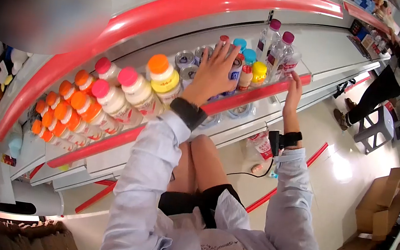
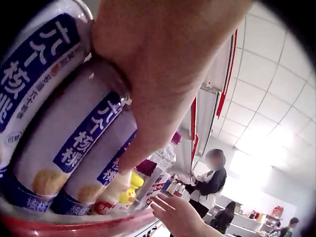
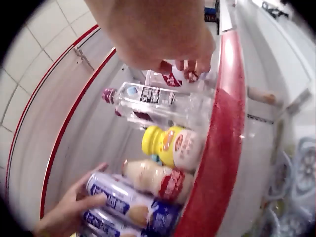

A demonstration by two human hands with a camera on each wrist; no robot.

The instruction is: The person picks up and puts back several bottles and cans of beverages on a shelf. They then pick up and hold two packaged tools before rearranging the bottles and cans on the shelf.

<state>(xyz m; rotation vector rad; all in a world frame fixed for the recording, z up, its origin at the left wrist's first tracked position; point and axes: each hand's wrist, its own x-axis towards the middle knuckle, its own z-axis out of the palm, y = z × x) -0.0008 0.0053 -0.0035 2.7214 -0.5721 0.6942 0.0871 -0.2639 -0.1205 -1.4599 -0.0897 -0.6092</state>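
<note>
In the head view my left hand (image 1: pixel 215 73) lies spread over the tops of blue-and-white walnut drink cans (image 1: pixel 234 73) on the shelf. Its thumb reaches down along a can, as the left wrist view also shows beside the nearest can (image 2: pixel 74 133). My right hand (image 1: pixel 292 94) is at the shelf's red front edge, with fingers extended and fingertips right at a clear bottle with a red label (image 3: pixel 170 78). Between the hands stand a small cream bottle with a red label (image 3: pixel 158 178), a yellow-capped bottle (image 1: pixel 258 73) and clear bottles with purple caps (image 1: pixel 280 52).
Left of the cans are rows of orange- and pink-capped milk drinks (image 1: pixel 136 88). A red strip (image 1: pixel 249 99) lines the shelf front. Another person (image 1: pixel 396 76) stands near a grey stool (image 1: pixel 376 127). Cardboard boxes (image 1: pixel 378 201) sit on the floor at right.
</note>
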